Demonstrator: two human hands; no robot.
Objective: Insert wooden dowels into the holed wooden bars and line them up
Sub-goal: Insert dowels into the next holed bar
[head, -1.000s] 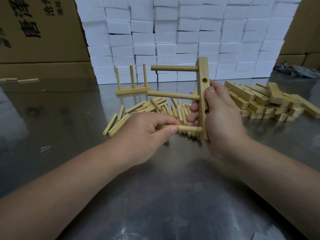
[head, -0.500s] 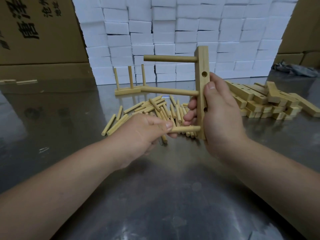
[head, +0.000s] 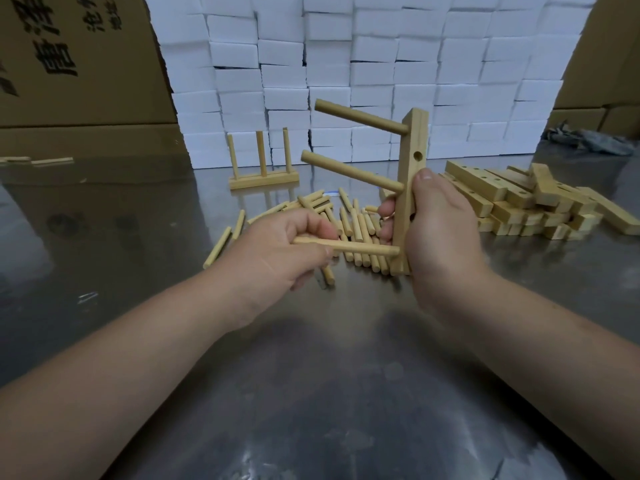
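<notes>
Filling the lower view, a grey, reflective metal bench (head: 311, 393). Across the back, a wall of stacked white rectangular blocks (head: 363, 64), flanked on both sides by large brown cardboard boxes (head: 69, 81). On the bench at right, a loose pile of pale rectangular wooden bars (head: 512, 202) with drilled holes. At centre, beyond the hands, a scattered heap of short round wooden dowels (head: 353, 220). Farther back, apart from the heap, a finished wooden bar (head: 263, 178) lying flat with three dowels upright in it. Right hand (head: 440, 237) clenched around the lower half of an upright holed wooden bar (head: 412, 140), thumb on its near face, fingers wrapped behind; lower end down by the heap, contact with the bench unclear. Two long dowels (head: 349, 170) already seated in that bar, jutting leftward, one near the top, one at mid-height. Left hand (head: 277, 251) pinching a third round wooden dowel (head: 363, 249), held level, right tip meeting the bar's left face near the bottom; depth of entry impossible to tell.
</notes>
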